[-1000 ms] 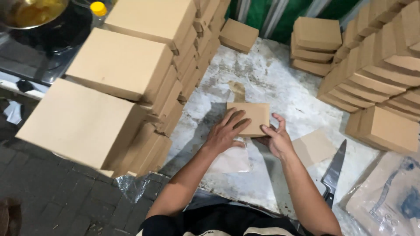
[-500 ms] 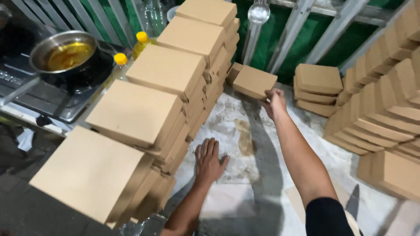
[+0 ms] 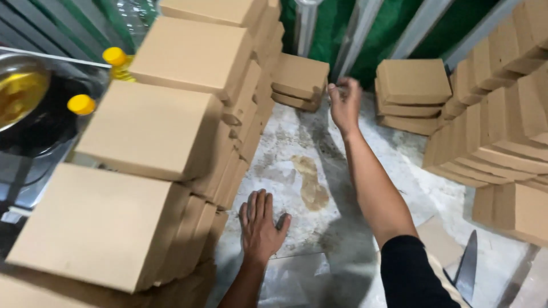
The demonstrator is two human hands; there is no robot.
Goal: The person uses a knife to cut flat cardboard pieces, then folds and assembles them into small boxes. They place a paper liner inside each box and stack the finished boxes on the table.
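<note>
While left hand (image 3: 260,225) presses flat, fingers spread, on floor (image 3: 297,148), right hand (image 3: 344,101) hovers loosely curled, empty, beside small box stack (image 3: 299,80).

Tall stacks of flat brown cardboard boxes (image 3: 154,125) run along the left side, stepping away from the camera. More box stacks (image 3: 502,131) lean along the right, with a shorter pile (image 3: 412,94) at the far right-centre. Floor (image 3: 297,177) is pale, stained concrete with a brown smear in the middle. A knife (image 3: 465,265) lies at lower right, blade pointing up the frame. Far left: a metal pan of yellow oil (image 3: 20,94) on a dark stove, two yellow bottle caps (image 3: 97,80) beside it. Green sheeting (image 3: 337,34) and grey metal bars behind.
</note>
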